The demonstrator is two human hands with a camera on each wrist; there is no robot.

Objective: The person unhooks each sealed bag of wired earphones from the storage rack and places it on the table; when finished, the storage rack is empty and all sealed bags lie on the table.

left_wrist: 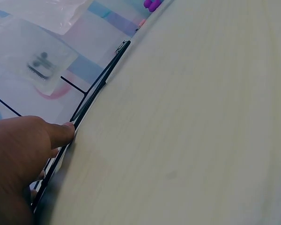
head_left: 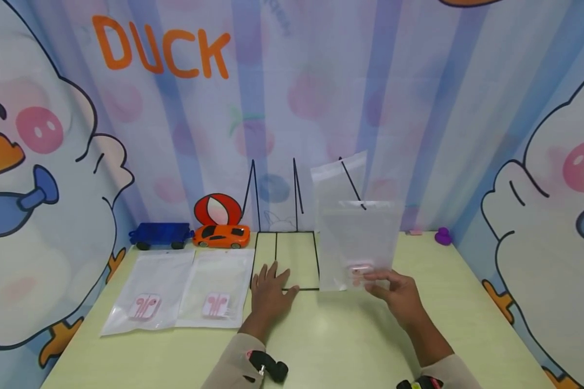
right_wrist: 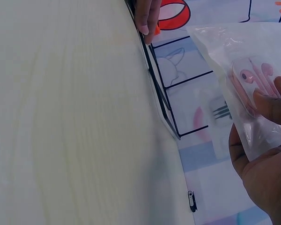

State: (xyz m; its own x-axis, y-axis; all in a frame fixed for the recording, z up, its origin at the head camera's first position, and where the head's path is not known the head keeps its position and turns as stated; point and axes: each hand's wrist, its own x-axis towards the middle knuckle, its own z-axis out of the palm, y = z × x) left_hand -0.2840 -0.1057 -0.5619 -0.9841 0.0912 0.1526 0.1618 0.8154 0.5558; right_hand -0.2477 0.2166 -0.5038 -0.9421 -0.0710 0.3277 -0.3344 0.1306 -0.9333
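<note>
A person sits at a pale green table (head_left: 350, 346). Their right hand (head_left: 396, 294) pinches the lower edge of a clear plastic bag (head_left: 357, 243), fingers curled round it, and holds it upright just above the tabletop. Pink earphones (head_left: 360, 270) sit at the bottom of that bag, right by the fingertips; the right wrist view shows the thumb pressed on the plastic over them. A second clear bag (head_left: 338, 175) stands behind it, leaning in a black wire rack (head_left: 284, 259) whose flat base lies on the table.

The left hand (head_left: 269, 292) rests flat on the front of the rack's base, fingers straight and slightly spread, holding nothing. The left wrist view shows a fingertip touching the wire edge.

Left of that hand two more bagged earphone sets (head_left: 180, 294) lie flat side by side. Behind them, against the duck-printed backdrop (head_left: 160, 51), stand a blue toy truck (head_left: 160, 235) and an orange toy car (head_left: 222, 236). A small purple duck (head_left: 443, 236) sits at the far right edge of the table.
</note>
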